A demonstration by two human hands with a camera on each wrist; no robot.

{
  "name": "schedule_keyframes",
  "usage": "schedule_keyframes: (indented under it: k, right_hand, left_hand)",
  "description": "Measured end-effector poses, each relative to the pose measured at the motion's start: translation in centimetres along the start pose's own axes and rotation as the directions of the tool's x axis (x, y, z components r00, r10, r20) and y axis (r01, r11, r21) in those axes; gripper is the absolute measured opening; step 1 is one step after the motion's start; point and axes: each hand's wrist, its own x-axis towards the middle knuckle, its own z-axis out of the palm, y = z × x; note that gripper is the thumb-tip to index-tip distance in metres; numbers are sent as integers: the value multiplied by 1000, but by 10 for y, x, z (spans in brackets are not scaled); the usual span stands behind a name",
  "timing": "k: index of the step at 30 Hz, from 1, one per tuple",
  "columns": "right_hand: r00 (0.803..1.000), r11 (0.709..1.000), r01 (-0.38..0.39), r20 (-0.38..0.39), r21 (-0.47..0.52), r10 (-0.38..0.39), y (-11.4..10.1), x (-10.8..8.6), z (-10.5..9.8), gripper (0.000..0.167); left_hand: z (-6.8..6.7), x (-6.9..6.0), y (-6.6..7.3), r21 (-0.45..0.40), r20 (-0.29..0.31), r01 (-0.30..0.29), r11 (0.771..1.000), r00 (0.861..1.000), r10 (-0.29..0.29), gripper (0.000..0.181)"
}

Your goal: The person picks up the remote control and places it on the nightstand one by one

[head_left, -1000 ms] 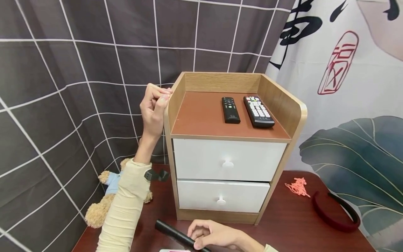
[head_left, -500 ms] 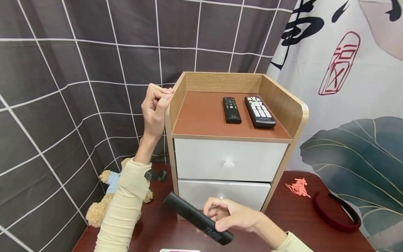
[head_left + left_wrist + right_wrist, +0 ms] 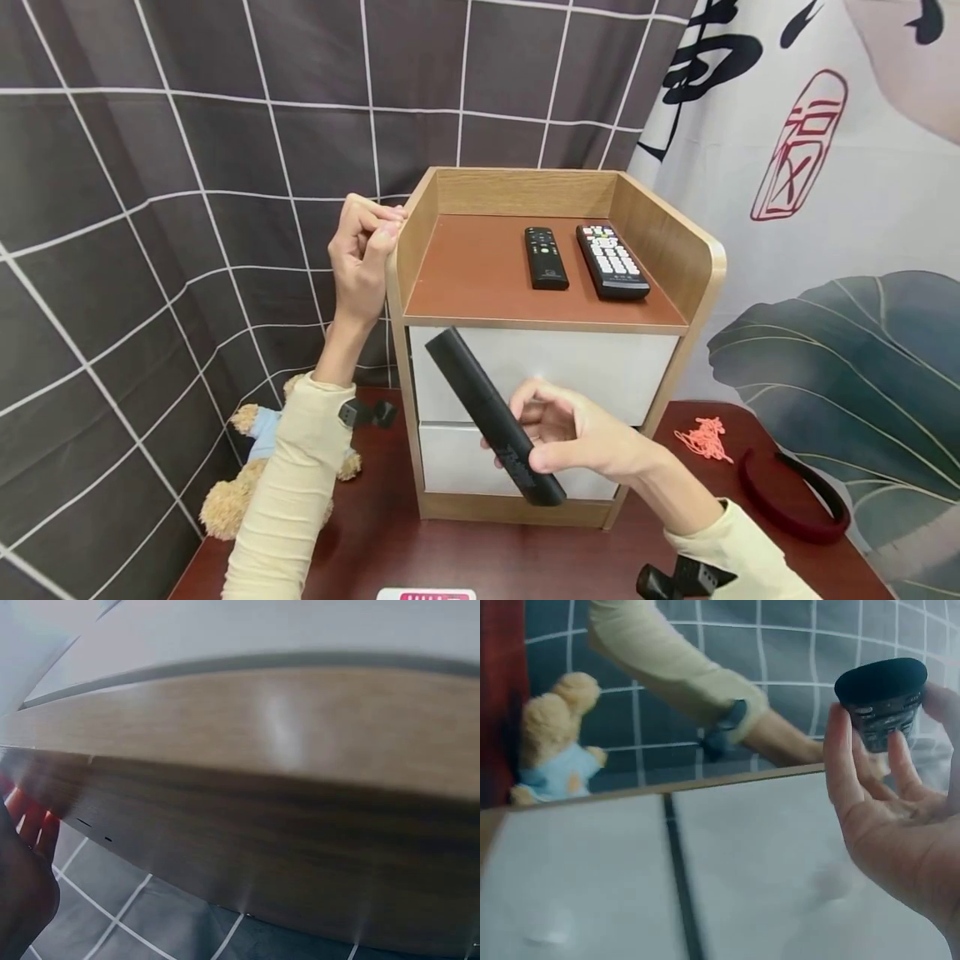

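My left hand (image 3: 362, 254) grips the upper left edge of a small wooden cabinet (image 3: 558, 321) with two white drawers. The left wrist view shows that hand's fingers (image 3: 34, 825) against the wood. In front of the drawers, my right hand (image 3: 573, 429) holds a slim black remote control (image 3: 487, 408) by its lower end, tilted with its far end up and to the left. Small markings show on the remote control (image 3: 885, 705) in the right wrist view. Two more remotes lie on the cabinet's brown top: a small black one (image 3: 546, 258) and a larger one with white keys (image 3: 612, 262).
A teddy bear (image 3: 240, 492) in blue sits left of the cabinet, partly behind my left sleeve. Coral string (image 3: 705, 438) and a dark red headband (image 3: 795, 504) lie to the right. A white and pink object (image 3: 426, 593) shows at the table's near edge.
My right hand has lifted the black remote control off the table and brought it up in front of the drawers, tilting it more steeply. My left hand stays on the cabinet edge.
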Motion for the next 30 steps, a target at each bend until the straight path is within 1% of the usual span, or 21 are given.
schedule_keyframes:
  k: [2,4,5,7,9,10,12,13,14,15,16,17,18,19,20,21,24,27,29,30]
  right_hand:
    - [999,994,-1,-49,-110,-4,-20,3,-1,25]
    - [996,978,-10,-88,-209,-9,-43,8,-3,24]
    - [993,965,-31,-115,-262,1,-56,10,-5,24]
    - [985,928,-83,-173,-364,20,-81,16,-8,24]
    - [969,880,-155,-242,-449,46,-103,25,-11,24]
    - [957,849,-195,-284,-492,55,-113,30,-12,24]
    - [929,756,-268,-367,-597,40,-130,42,-14,25]
    - [911,690,-309,-412,-654,17,-138,49,-15,26]
    - [892,578,-353,-451,-736,-30,-143,57,-16,26]
    - [870,442,-403,-486,-801,-87,-147,65,-17,27]
    - [845,299,-461,-516,-835,-138,-150,73,-19,28]
    - [820,166,-520,-544,-838,-179,-152,82,-21,30]
    - [798,45,-570,-566,-820,-208,-153,91,-23,32]
    - [777,-56,-612,-586,-789,-230,-154,99,-25,34]
    - [763,-131,-638,-600,-759,-239,-153,107,-28,37]
    - [757,-156,-650,-616,-744,-218,-153,114,-31,39]
    - [729,-171,-683,-676,-710,-106,-152,134,-38,37]
    - [686,-194,-711,-728,-676,20,-149,152,-40,33]
    - [656,-215,-725,-751,-655,78,-147,162,-40,30]
    - [648,-230,-723,-755,-651,101,-145,166,-39,29]
  left_hand:
    - [1,0,0,-4,-4,2,1000,1000,-2,26]
    - [2,-1,0,-5,-4,5,1000,1000,-5,26]
    - [3,-1,0,-1,-2,7,1000,1000,-7,27]
    - [3,-4,-1,7,-2,14,1000,1000,-14,26]
    - [2,-7,-2,12,-8,17,1000,1000,-16,27]
    - [2,-9,-2,15,-10,17,1000,1000,-17,27]
    - [1,-10,-3,18,-15,17,1000,1000,-17,27]
    - [1,-11,-3,15,-18,16,1000,1000,-16,27]
    - [1,-10,-4,16,-21,12,1000,1000,-12,28]
    - [1,-10,-4,17,-23,10,1000,1000,-9,28]
    - [0,-9,-4,18,-25,8,1000,1000,-8,28]
    - [0,-9,-4,18,-28,6,1000,1000,-6,28]
    - [0,-9,-4,17,-30,6,1000,1000,-5,28]
    - [-1,-8,-4,15,-32,6,1000,999,-5,28]
    - [-1,-8,-4,14,-34,4,1000,999,-3,28]
    - [-1,-7,-3,13,-35,3,1000,999,-3,28]
    - [1,-4,-3,9,-33,2,1000,999,-1,28]
    - [2,-2,-2,7,-38,1,1000,999,-1,28]
    - [2,-1,-1,11,-47,2,1000,999,-2,27]
    - [2,-1,0,14,-54,3,1000,999,-3,26]
